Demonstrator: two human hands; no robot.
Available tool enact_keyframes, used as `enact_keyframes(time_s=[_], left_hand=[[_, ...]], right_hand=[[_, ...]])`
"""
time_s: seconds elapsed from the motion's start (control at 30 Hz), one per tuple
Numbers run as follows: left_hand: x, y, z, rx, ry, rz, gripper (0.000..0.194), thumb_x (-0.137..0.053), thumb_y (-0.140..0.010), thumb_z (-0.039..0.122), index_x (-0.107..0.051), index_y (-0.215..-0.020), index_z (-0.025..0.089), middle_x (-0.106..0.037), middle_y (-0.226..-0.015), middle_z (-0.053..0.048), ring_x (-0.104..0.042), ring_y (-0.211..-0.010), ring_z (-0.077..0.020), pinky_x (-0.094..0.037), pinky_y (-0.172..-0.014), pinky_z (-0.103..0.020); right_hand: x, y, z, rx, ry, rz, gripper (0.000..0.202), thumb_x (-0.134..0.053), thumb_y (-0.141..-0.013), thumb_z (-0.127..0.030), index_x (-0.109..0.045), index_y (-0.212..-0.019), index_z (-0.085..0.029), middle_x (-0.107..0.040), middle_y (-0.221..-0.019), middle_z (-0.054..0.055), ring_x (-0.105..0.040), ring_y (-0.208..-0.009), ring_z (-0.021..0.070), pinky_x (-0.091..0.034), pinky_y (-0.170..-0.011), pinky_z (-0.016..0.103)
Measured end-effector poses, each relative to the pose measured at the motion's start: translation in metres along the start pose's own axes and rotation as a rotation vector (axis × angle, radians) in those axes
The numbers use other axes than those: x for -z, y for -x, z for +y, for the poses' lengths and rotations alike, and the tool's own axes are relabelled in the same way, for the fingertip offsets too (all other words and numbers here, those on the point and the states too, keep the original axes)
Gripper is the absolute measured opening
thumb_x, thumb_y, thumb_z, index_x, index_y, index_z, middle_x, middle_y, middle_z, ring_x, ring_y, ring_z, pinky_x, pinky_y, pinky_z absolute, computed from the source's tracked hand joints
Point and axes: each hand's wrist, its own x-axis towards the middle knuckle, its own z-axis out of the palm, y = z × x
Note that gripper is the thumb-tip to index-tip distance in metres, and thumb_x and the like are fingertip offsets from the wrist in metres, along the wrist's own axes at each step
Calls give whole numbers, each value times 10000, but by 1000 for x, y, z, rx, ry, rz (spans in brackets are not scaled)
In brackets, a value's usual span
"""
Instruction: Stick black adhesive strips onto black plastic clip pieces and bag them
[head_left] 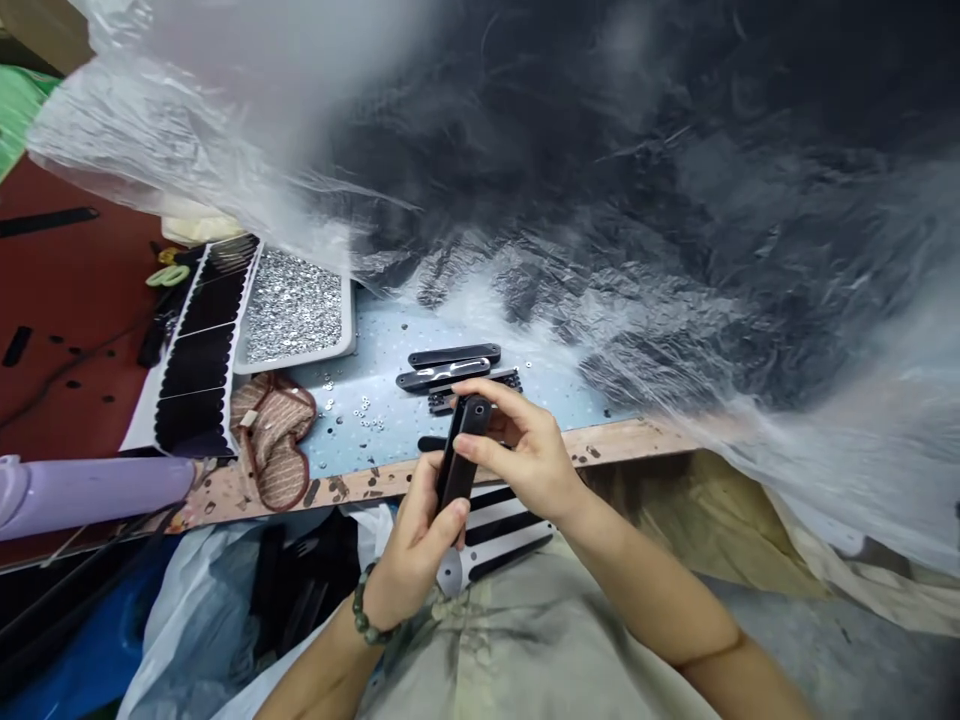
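Note:
A long black handle-like piece (465,458) with a rounded end and a small hole is held upright and slightly tilted above the table's front edge. My left hand (421,530) wraps its lower part, thumb on the front. Near the top, my right hand (525,450) pinches it with thumb and fingertips. Just beyond my hands lie similar black pieces, one plain (454,355) and one shiny (442,375). Beside them rests a black toothed piece (491,384), partly hidden by my right hand. The end of another black piece (431,443) shows behind the held one.
A white tray (349,320) full of small metal bits stands back left, beside a black scalloped strip (196,340). Small washers (367,412) lie scattered. A striped cloth (279,440) and purple cylinder (97,492) are left. Clear plastic sheeting over dark material (637,200) fills the back right.

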Motion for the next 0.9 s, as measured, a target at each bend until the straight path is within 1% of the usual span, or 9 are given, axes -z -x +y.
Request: enact_keyframes(time_s=[0.07, 0.23, 0.3, 0.4, 0.47, 0.57, 0.67, 0.8, 0.9], left_hand=[[-2, 0, 1, -2, -12, 4, 305, -459, -926, 415, -401, -1171, 242, -409, -836, 9, -422, -605, -79, -414, -519, -201], [-4, 0, 2, 9, -63, 34, 303, -496, -913, 402, -414, -1155, 238, -415, -830, 9, -428, -617, -80, -413, -515, -191], [-3, -1, 3, 8, -64, 45, 301, -502, -913, 396, -419, -1154, 236, -413, -823, 12, -422, -606, -76, -412, -515, -191], [0, -2, 5, 4, -3, 33, 303, -498, -916, 400, -419, -1158, 234, -399, -760, 31, -402, -553, -64, -384, -488, -187], [2, -4, 5, 17, 44, 21, 300, -499, -915, 401, -422, -1148, 229, -388, -720, 43, -385, -516, -56, -363, -465, -182], [4, -8, 5, 44, 72, 21, 285, -522, -906, 394, -425, -1114, 225, -389, -706, 54, -372, -484, -42, -355, -445, -172], [4, -10, 6, 56, 53, 29, 279, -554, -891, 389, -421, -1076, 228, -406, -741, 57, -377, -463, -24, -358, -432, -162], [2, -11, 9, 77, 27, 16, 317, -578, -876, 385, -431, -1106, 223, -425, -755, 53, -404, -459, -21, -375, -427, -159], [3, -11, 15, 79, 26, -30, 483, -633, -839, 365, -401, -1244, 241, -524, -887, 0, -491, -534, -50, -469, -490, -190]], right_hand=[[2, 1, 1, 2, -17, 42, 297, -670, -808, -337, -649, -1093, -253, -646, -1028, 32, -633, -879, 168, -543, -769, 297], [5, 0, 1, 34, 13, 98, 220, -589, -872, -358, -689, -1033, -247, -683, -1008, 18, -632, -961, 179, -502, -894, 335], [7, 0, 3, -10, -41, 76, 264, -571, -880, -404, -681, -1065, -251, -683, -1017, 18, -643, -935, 179, -531, -847, 330], [10, -2, 6, -114, -184, -10, 381, -463, -918, -501, -632, -1162, -263, -670, -1076, 34, -665, -878, 176, -573, -741, 327], [12, -2, 9, -137, -242, -69, 420, -425, -929, -519, -579, -1236, -278, -641, -1159, 44, -661, -935, 185, -580, -745, 332], [12, -3, 10, -118, -202, -94, 472, -589, -858, -457, -518, -1292, -285, -602, -1227, 51, -615, -1064, 207, -567, -803, 326], [9, -2, 10, -112, -136, -40, 517, -722, -757, -357, -546, -1234, -267, -627, -1152, 47, -624, -1006, 193, -550, -841, 323], [6, -2, 9, -128, -176, 20, 388, -718, -750, -326, -604, -1114, -255, -643, -1020, 18, -631, -864, 156, -559, -796, 306], [7, -3, 11, -157, -191, 63, 372, -701, -757, -349, -601, -1103, -255, -630, -965, 10, -623, -803, 147, -574, -711, 284]])
